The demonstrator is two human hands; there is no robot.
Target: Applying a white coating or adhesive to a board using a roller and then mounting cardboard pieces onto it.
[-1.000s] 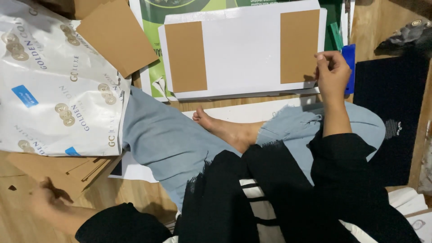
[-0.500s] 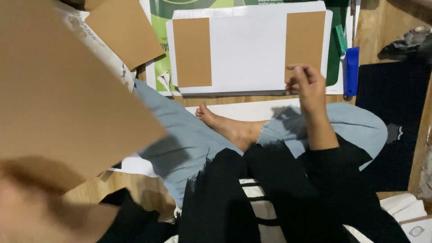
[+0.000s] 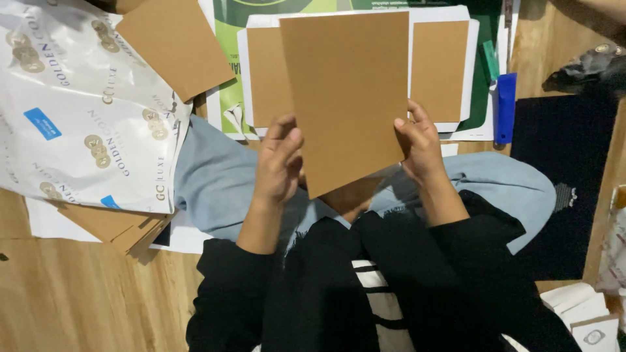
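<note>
I hold a brown card sheet (image 3: 345, 98) up in front of me with both hands, over my lap: my left hand (image 3: 279, 163) grips its lower left edge, fingers (image 3: 287, 140) wrapped onto the front, and my right hand (image 3: 420, 146) pinches its lower right edge. The sheet stands a little tilted, its near corner dipping toward my knees. Behind it, farther away on the floor, lies a white board (image 3: 456, 124) with a brown panel (image 3: 438, 68) at each side. To the far left rests another loose brown sheet (image 3: 173, 45), partly on a white printed plastic bag (image 3: 78, 111). Under that bag, near left, a stack of brown sheets (image 3: 117, 225) pokes out. A blue bar-shaped thing (image 3: 505, 107) lies right of the board.
</note>
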